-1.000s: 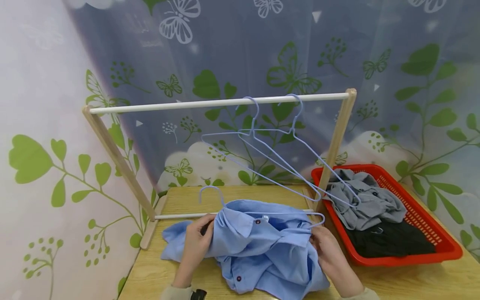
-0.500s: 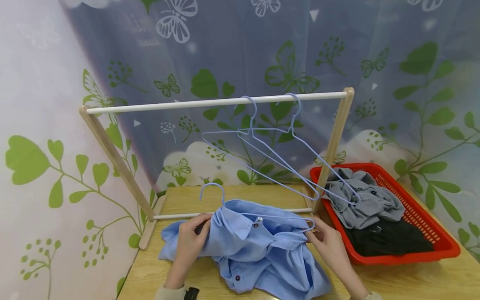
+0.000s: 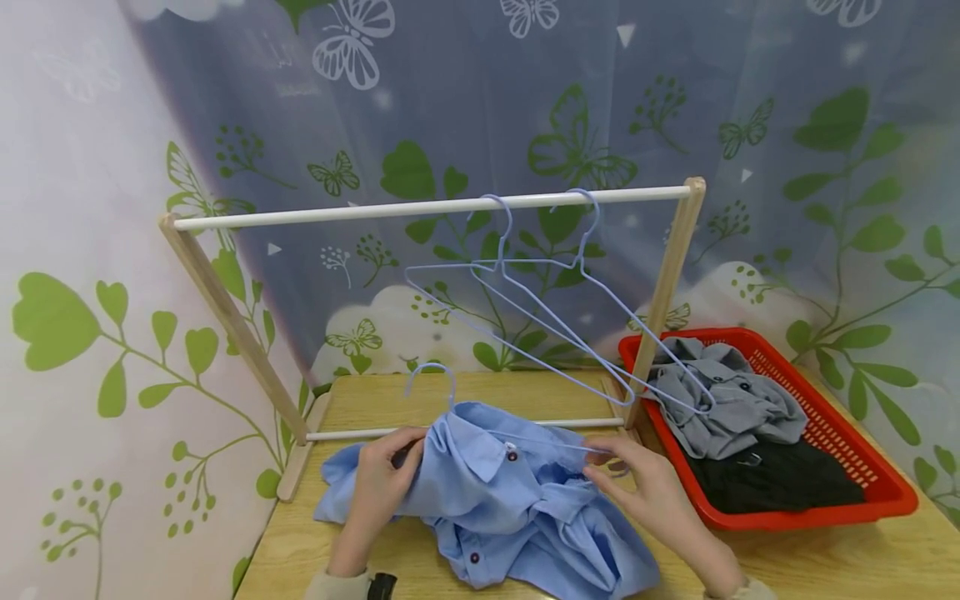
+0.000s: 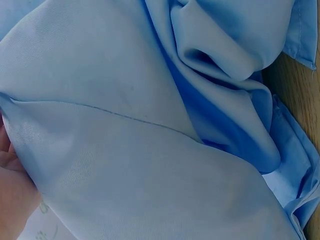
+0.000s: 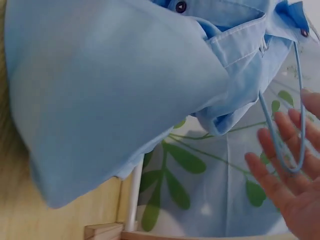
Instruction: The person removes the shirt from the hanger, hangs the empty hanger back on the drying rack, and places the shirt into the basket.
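A light blue button-up shirt lies crumpled on the wooden table, its collar toward the rack. A pale blue wire hanger is partly inside it; the hook rises from the collar, and one end loops out at the neck opening on the right. My left hand grips the shirt at its left shoulder; in the left wrist view cloth hides most of that hand. Beside the hanger's exposed end is my right hand. The right wrist view shows its fingers straight and spread by the loop.
Behind the shirt stands a rack with a white top bar and wooden legs. Two bare hangers, one left of the other, hang from it. At right, a red basket holds a grey shirt and black cloth.
My right hand has moved left and up from the shirt's right side to the hanger's end. That end has shifted left, further into the neck opening. My left hand keeps its grip.
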The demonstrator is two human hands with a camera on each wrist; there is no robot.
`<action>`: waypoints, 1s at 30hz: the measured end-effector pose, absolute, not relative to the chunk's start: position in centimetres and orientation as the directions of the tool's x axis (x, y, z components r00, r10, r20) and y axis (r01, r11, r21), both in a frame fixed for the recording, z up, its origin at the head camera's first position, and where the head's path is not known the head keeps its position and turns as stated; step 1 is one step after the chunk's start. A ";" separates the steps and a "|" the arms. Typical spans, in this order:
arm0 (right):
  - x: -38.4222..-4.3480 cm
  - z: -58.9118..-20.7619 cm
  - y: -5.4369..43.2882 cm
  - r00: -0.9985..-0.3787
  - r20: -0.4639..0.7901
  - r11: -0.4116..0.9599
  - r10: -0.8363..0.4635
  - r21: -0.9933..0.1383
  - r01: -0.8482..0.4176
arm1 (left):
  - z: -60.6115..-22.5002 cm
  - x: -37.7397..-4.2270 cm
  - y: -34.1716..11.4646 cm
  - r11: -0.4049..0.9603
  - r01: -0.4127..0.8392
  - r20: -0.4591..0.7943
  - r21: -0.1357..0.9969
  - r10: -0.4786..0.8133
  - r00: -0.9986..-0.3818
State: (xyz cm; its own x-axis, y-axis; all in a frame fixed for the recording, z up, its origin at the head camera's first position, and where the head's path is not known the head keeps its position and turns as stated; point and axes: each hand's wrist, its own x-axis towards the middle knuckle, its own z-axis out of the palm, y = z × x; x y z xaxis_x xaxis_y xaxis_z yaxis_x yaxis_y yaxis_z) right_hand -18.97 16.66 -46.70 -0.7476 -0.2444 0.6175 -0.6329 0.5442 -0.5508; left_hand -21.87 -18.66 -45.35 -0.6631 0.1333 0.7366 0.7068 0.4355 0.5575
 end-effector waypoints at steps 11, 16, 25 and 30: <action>-18.9 -45.5 13.8 -0.573 0.757 0.605 -0.314 -0.305 -0.735 | -45.4 -21.6 -17.8 0.413 0.714 0.716 0.565 0.185 -0.673; -19.1 -45.3 12.9 -0.533 0.793 0.621 -0.297 -0.264 -0.738 | -45.7 -21.4 -17.0 0.413 0.717 0.715 0.561 0.196 -0.672; -19.0 -44.7 12.6 -0.478 0.838 0.607 -0.264 -0.241 -0.758 | -45.7 -21.1 -16.9 0.420 0.719 0.727 0.554 0.177 -0.663; -19.0 -43.9 12.8 -0.418 0.878 0.605 -0.231 -0.207 -0.769 | -45.5 -21.2 -17.1 0.395 0.720 0.722 0.571 0.176 -0.669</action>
